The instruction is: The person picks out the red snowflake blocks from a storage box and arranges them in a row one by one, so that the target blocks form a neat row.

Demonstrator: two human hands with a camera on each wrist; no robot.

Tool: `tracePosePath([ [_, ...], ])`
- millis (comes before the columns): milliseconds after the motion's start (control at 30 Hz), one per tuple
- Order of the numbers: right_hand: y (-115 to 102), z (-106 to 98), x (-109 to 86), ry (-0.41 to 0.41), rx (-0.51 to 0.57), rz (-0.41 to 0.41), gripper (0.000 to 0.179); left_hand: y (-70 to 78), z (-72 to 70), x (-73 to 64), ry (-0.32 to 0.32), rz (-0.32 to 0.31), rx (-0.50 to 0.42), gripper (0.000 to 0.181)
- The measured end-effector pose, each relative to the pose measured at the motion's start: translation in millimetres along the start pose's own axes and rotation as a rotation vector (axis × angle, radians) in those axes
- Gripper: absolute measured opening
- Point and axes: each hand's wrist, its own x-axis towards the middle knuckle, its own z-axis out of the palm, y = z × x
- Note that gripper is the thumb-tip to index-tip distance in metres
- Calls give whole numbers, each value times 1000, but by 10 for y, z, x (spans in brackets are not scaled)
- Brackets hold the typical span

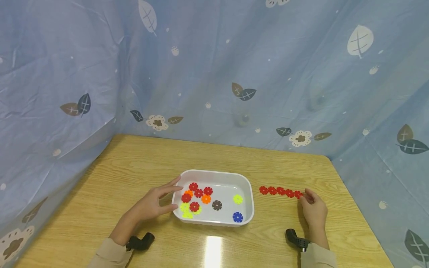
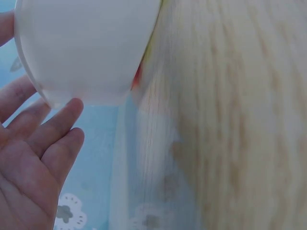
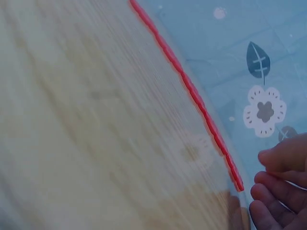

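A white plastic tray point(image 1: 231, 178) stands on the table, holding notched plastic discs in red, orange, yellow, brown and blue. My left hand point(image 1: 155, 201) is at its left side, fingers spread and fairly straight over and against the rim; in the left wrist view, the left hand point(image 2: 38, 148) has fingertips by the tray's outer wall point(image 2: 86, 52). To the right of the tray lies a row of red discs point(image 1: 280, 191), end to end and flat. By its right end is my right hand point(image 1: 314, 210), fingers loosely bent. The right wrist view shows a small gap between the row point(image 3: 204, 112) and the fingertips.
The wooden table point(image 1: 161, 152) has rounded back corners. A blue patterned curtain point(image 1: 207, 67) hangs behind it and at both sides. Black wrist mounts point(image 1: 140, 242) sit by both cuffs. Light glares off the table front point(image 1: 213, 251).
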Motion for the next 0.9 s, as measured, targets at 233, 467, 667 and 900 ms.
tracePosePath([
  [233,-172,-33,-84,-64,65,-26,47,-2,10,-4,6,-1,9,54],
  [467,-471,11,-192,-117,65,-167,47,-29,21,-6,8,7,2,54],
  [667,-705,107,-311,-147,120,-322,45,-30,22,-3,8,13,2,54],
  [900,-959,238,-449,-243,234,-426,45,-34,24,-1,6,34,3,52],
])
